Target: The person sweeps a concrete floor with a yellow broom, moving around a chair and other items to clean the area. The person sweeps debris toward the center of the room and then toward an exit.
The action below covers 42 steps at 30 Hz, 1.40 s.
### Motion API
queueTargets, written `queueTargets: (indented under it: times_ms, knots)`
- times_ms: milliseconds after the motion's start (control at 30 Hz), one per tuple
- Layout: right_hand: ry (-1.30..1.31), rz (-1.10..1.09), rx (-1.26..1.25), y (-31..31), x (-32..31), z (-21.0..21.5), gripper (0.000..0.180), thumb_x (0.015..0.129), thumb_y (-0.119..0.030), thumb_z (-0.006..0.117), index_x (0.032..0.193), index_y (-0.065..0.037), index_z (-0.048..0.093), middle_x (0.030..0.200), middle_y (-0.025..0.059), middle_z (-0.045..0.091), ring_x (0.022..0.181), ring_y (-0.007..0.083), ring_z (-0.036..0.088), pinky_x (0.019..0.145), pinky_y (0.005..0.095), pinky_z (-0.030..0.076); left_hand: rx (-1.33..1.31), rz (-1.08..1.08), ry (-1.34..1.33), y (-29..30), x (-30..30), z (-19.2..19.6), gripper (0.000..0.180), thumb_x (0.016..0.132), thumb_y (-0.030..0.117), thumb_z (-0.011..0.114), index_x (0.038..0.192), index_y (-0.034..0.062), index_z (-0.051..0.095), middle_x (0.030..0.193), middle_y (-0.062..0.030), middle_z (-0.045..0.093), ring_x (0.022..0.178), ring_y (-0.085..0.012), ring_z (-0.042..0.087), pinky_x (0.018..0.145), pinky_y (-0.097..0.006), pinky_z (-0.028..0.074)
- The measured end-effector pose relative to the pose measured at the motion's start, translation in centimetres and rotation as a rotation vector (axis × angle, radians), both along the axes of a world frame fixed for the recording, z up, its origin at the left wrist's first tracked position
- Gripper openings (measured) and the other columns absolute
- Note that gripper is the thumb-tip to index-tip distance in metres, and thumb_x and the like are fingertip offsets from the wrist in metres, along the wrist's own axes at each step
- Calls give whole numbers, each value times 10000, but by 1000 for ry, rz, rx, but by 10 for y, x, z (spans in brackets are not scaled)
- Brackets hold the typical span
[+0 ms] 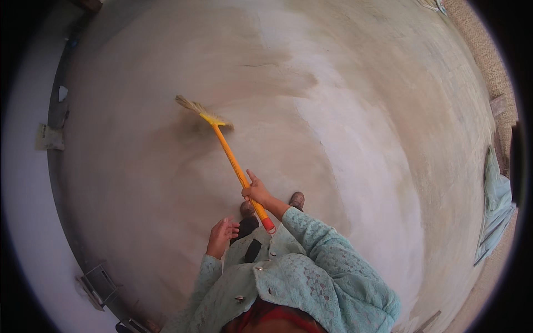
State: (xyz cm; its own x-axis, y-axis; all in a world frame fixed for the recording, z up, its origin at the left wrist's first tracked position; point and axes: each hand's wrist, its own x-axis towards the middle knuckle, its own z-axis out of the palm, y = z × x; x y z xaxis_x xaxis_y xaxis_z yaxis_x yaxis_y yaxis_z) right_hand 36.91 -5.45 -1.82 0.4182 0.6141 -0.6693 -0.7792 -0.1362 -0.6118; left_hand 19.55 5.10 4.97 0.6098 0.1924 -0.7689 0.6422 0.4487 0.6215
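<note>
A broom (229,151) with an orange handle, a red end cap and a straw-coloured bristle head slants away from me to the far left. My right hand (256,191) is wrapped round the lower part of its handle, with the index finger stretched along it. The bristles are over the floor, though I cannot tell whether they touch it. Left of the handle's capped end, my left hand (224,230) is held apart from the broom, fingers loosely spread and holding nothing.
Around me lies a smooth, stained concrete floor (372,166). A white wall (28,194) runs along the left, with a pale packet (50,137) and a small metal frame (100,283) near its foot. Grey-green cloth (495,202) lies at the right edge. My shoes (297,200) stand below the hands.
</note>
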Motion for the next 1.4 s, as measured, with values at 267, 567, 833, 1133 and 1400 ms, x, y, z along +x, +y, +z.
queueTargets:
  times_ms: [267, 567, 833, 1133, 1400]
  knots:
    - [-223, -241, -168, -24, -4, 19, 795, 707, 20, 464, 1335, -134, 1, 726, 64, 472, 532, 142, 500, 441, 255, 434, -576, -111, -49, -66, 69, -1, 232, 812, 169, 526, 960, 35, 409, 765, -67, 509, 616, -148, 532, 495, -280, 473]
    - [-37, -115, -200, -133, 14, -4, 590, 788, -179, 446, 1298, -27, 191, 916, 98, 510, 767, 187, 542, 687, 321, 456, -522, -84, 192, -72, 123, -63, 107, 749, 89, 561, 741, 1, 500, 550, -29, 461, 396, -73, 415, 320, -189, 320]
    - [183, -417, -314, -263, -135, -60, 478, 758, -141, 472, 1193, 1, 337, 775, 124, 543, 671, 215, 558, 575, 328, 475, -239, -42, 270, -63, 3, -66, 134, 722, 100, 587, 667, 10, 504, 518, -33, 456, 381, -86, 403, 310, -207, 295]
    - [183, -542, -474, -370, -68, -64, 548, 737, -128, 461, 1231, 22, 277, 695, 99, 528, 584, 190, 545, 515, 302, 470, -3, 284, 185, 2, 59, -41, 127, 705, 95, 577, 660, 19, 486, 523, -26, 449, 372, -84, 387, 304, -220, 284]
    - [9, -408, -326, -296, 18, -33, 555, 750, -136, 463, 1246, 27, 274, 761, 95, 535, 648, 174, 558, 557, 278, 472, 346, 165, 122, 24, 63, -8, 74, 720, 63, 515, 681, 28, 462, 520, -19, 430, 374, -84, 383, 298, -229, 294]
